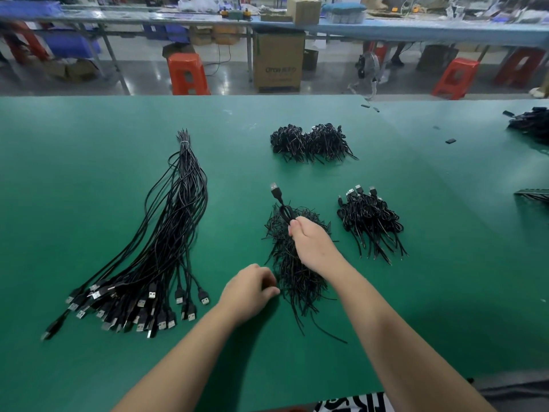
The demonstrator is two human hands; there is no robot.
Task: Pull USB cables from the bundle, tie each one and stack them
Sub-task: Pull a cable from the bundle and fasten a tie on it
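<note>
The right hand (312,242) pinches a folded USB cable (283,208) above the pile of ties (292,275), where the left hand (248,288), fingers curled, seemingly picks one.

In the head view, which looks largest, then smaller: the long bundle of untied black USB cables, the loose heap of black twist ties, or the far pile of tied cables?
1. Long bundle of untied black USB cables.
2. Loose heap of black twist ties.
3. Far pile of tied cables, though distance may shrink it.
</note>
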